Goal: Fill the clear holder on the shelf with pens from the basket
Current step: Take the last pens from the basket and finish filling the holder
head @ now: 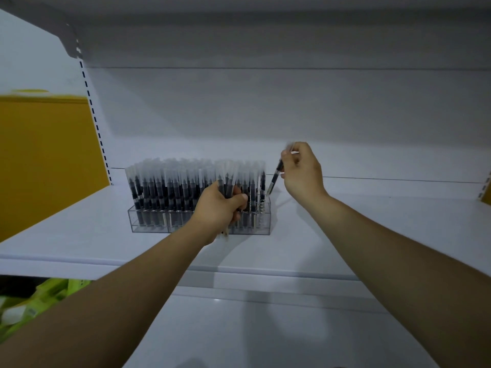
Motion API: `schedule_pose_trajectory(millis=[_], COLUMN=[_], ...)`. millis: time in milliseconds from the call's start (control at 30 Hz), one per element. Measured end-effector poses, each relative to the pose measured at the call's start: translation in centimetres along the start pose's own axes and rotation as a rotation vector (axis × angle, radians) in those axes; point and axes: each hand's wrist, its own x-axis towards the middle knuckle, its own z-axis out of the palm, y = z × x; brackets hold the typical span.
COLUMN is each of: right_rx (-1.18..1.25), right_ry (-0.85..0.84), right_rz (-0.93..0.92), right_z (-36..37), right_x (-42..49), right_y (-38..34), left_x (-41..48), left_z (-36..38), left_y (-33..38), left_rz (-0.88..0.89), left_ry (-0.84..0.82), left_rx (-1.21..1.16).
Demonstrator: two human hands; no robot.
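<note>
bare forearms (127,301) are stretched toward the clear holder (148,221), set on the white shelf (372,221) and packed with upright pens (164,187). a bundle of pens (229,181) is gripped by the left hand (215,208) in front of it; a single pen (275,177) is pinched, tilted, by the right hand (303,171) at its right end. a yellow panel (39,155) is seen left, green packs (53,290) below, their labels too blurred to be read.

Holder (148,221): on the shelf (79,235).
Pens (170,187): upright in the holder.
Bundle (229,179): in left hand (218,208), before the holder.
Single pen (275,176): in right hand (303,171), at the holder's right end.
</note>
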Motion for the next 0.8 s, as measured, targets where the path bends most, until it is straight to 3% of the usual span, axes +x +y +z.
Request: schedule_pose_trajectory(millis=[233,467,800], right_rx=[-0.047,-0.158,-0.278], right_ry=[-0.066,-0.118,-0.174], right_rz=[0.016,-0.071,-0.006], right_z=[1.1,1.8,3.5], right_x=[-0.4,-0.3,0.2], right_y=[1.0,1.3,3.1], left_x=[0.2,0.1,0.1], left_z=[0.0,0.3,0.0], left_y=[-0.1,0.1,-0.3], left_rz=[0.009,-0.040,-0.020], left_ry=[-0.038,-0.045,-0.092], left_rx=[0.081,-0.029,-0.072])
